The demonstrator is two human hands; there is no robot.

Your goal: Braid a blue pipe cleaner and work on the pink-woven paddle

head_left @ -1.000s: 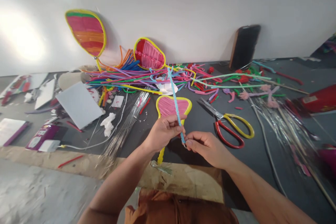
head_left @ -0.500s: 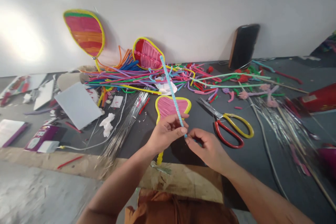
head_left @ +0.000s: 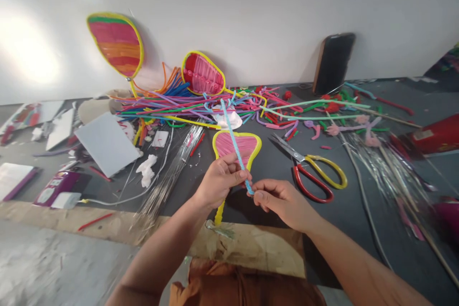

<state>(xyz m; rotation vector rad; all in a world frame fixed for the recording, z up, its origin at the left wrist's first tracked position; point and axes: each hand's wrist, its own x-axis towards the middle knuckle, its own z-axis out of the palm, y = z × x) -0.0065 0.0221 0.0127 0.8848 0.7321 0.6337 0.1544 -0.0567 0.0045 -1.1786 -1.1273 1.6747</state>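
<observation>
1. Working the lower tip of a blue pipe cleaner (head_left: 234, 139) likely goes best with a steady pinch just above it and small, gentle movements, avoiding kinks.
2. Left hand (head_left: 223, 179): thumb and fingers together, clamped on the pipe cleaner, which slants toward 11 o'clock, above a pink fan (head_left: 248, 144).
3. Right hand (head_left: 278, 198): fingertips pinched on its lower tip; scissors (head_left: 303, 157) lie at 2 o'clock.
</observation>
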